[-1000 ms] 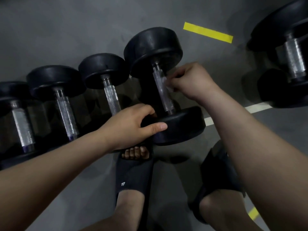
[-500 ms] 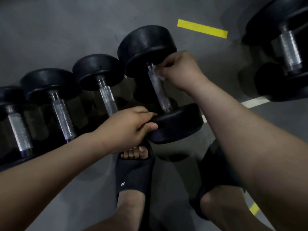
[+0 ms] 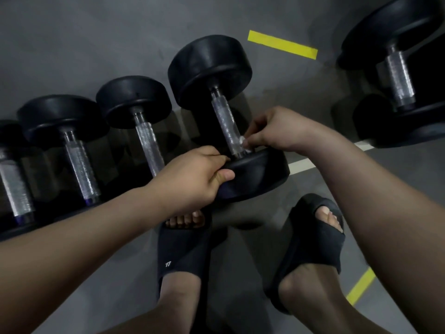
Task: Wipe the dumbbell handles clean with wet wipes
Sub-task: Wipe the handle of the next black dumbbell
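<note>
A large black dumbbell lies on the grey floor with its knurled steel handle [image 3: 225, 119] pointing away from me. My left hand [image 3: 192, 175] grips the rim of its near weight head [image 3: 260, 174]. My right hand [image 3: 277, 130] pinches a small white wet wipe [image 3: 242, 141] against the lower end of the handle, just above the near head. The far head [image 3: 209, 68] is free.
Three smaller dumbbells [image 3: 144, 126] lie in a row to the left, handles parallel. Another big dumbbell [image 3: 397, 75] sits at the right. My feet in black slides [image 3: 183, 251] stand just below the near head. Yellow tape [image 3: 281, 44] and a white line [image 3: 301, 163] mark the floor.
My right hand slid the wipe from the top of the handle, near the far head, down to its lower end. My left hand kept its grip on the near head.
</note>
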A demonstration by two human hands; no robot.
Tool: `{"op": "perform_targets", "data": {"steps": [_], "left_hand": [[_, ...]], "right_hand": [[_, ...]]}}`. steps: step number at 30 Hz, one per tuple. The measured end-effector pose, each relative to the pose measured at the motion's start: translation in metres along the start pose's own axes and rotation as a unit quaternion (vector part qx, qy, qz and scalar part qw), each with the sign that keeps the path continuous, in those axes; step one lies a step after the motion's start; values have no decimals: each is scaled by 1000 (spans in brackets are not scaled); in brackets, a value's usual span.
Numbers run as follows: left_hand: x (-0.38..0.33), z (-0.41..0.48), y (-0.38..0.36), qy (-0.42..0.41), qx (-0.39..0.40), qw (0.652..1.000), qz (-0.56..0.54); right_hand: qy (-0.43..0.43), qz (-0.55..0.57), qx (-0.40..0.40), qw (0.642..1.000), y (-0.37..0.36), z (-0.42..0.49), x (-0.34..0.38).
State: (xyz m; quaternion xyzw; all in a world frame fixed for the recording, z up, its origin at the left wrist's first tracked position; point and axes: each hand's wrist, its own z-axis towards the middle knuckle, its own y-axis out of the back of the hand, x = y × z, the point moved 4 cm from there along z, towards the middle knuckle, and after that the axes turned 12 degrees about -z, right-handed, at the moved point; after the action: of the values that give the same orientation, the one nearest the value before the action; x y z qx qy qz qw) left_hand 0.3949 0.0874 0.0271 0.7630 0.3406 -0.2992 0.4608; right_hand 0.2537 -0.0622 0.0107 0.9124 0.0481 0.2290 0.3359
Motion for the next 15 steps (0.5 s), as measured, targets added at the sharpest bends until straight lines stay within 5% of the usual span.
{"op": "perform_targets", "data": {"steps": [7, 12, 15], "left_hand": [[-23, 22, -6, -15, -34, 997, -65], [-18, 21, -3, -36, -34, 994, -101], [-9, 20, -4, -15, -31, 994, -105]], "right_hand": [[-1, 9, 19, 1000, 12, -7, -14], [-2, 52, -87, 995, 21, 5, -11], [-4, 18, -67, 998, 22, 2, -14]]}}
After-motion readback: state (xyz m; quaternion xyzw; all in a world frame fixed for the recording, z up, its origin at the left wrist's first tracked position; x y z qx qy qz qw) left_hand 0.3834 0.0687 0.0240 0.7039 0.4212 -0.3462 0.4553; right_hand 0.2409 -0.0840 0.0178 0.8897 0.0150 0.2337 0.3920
